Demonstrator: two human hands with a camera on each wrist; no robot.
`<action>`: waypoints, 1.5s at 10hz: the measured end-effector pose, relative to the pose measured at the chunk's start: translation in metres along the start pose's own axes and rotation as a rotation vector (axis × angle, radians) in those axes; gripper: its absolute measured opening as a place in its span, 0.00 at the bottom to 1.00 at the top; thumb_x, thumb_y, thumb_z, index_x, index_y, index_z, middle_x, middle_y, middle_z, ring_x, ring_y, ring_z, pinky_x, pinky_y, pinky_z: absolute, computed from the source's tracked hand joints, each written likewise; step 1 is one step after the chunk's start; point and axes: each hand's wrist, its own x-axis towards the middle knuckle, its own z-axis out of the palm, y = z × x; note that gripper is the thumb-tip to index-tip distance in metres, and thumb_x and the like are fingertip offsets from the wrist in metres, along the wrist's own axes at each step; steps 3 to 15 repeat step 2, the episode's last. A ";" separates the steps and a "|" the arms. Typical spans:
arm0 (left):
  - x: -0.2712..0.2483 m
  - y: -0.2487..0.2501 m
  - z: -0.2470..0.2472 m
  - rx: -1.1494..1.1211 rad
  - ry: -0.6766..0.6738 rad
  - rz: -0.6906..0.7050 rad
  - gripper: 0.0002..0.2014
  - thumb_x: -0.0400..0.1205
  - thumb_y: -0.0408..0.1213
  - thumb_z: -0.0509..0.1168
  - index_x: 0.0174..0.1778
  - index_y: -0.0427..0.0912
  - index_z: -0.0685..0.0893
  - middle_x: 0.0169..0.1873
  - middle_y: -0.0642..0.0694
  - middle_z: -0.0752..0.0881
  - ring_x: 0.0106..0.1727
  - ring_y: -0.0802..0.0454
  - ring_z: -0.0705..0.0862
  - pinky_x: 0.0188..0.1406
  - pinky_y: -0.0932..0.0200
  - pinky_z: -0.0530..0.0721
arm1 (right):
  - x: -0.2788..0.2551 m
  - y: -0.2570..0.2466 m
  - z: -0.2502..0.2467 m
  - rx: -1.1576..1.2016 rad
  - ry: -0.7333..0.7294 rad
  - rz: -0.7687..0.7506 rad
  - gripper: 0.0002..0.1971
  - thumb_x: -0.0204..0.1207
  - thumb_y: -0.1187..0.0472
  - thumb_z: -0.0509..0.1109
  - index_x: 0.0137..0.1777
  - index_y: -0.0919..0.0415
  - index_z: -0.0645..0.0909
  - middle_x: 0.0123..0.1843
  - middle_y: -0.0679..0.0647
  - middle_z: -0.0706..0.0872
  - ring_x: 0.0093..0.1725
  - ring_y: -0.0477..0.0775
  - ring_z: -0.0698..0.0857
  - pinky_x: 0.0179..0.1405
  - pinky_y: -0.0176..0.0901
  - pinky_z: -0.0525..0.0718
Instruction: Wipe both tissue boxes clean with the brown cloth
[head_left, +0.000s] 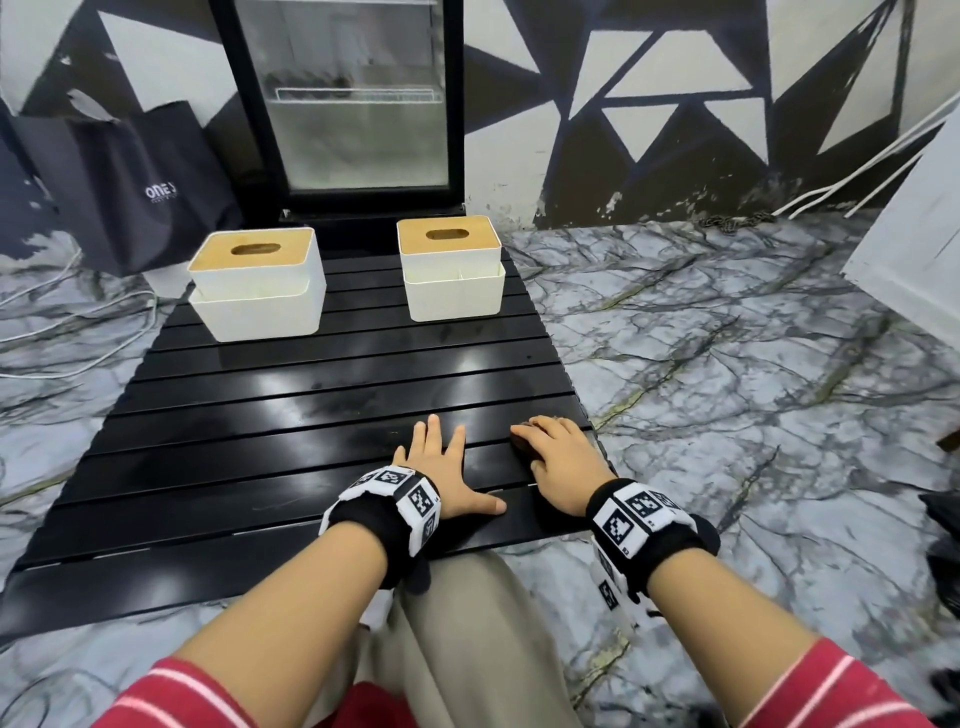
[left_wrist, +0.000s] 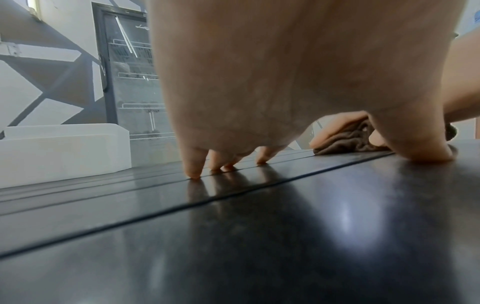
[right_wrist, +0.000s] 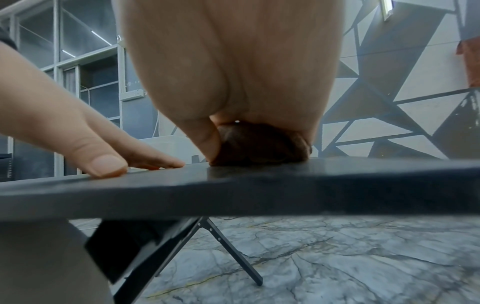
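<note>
Two white tissue boxes with wooden lids stand at the far end of a black slatted table (head_left: 260, 395): the left box (head_left: 257, 283) and the right box (head_left: 451, 267). My left hand (head_left: 441, 457) lies flat on the near slats, fingers spread and straight. To its right, near the table's right edge, my right hand (head_left: 553, 454) covers the bunched brown cloth (head_left: 522, 441), fingers and thumb curled round it. The cloth (left_wrist: 348, 142) shows under those fingers in the left wrist view, and as a dark wad (right_wrist: 259, 144) under the palm in the right wrist view.
A black glass-door fridge (head_left: 358, 104) stands behind the table. A dark paper bag (head_left: 135, 192) sits at the back left, with white cables on the marble floor (head_left: 727, 364). A white panel (head_left: 919, 234) leans at the right. My knee is under the table's near edge.
</note>
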 end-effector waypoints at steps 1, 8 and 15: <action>0.001 -0.001 0.000 -0.025 0.002 0.002 0.56 0.69 0.70 0.65 0.83 0.50 0.40 0.82 0.40 0.34 0.83 0.44 0.34 0.81 0.42 0.44 | 0.003 0.001 0.002 -0.001 -0.038 0.006 0.27 0.77 0.64 0.58 0.75 0.48 0.63 0.79 0.52 0.61 0.78 0.59 0.55 0.75 0.58 0.62; -0.004 -0.004 -0.005 -0.094 0.024 0.033 0.53 0.71 0.69 0.63 0.83 0.51 0.40 0.83 0.42 0.37 0.83 0.45 0.37 0.81 0.42 0.45 | 0.005 -0.003 -0.006 -0.015 -0.058 0.045 0.28 0.77 0.58 0.61 0.77 0.44 0.59 0.82 0.52 0.54 0.80 0.62 0.49 0.77 0.61 0.57; -0.004 -0.004 -0.005 -0.094 0.024 0.033 0.53 0.71 0.69 0.63 0.83 0.51 0.40 0.83 0.42 0.37 0.83 0.45 0.37 0.81 0.42 0.45 | 0.005 -0.003 -0.006 -0.015 -0.058 0.045 0.28 0.77 0.58 0.61 0.77 0.44 0.59 0.82 0.52 0.54 0.80 0.62 0.49 0.77 0.61 0.57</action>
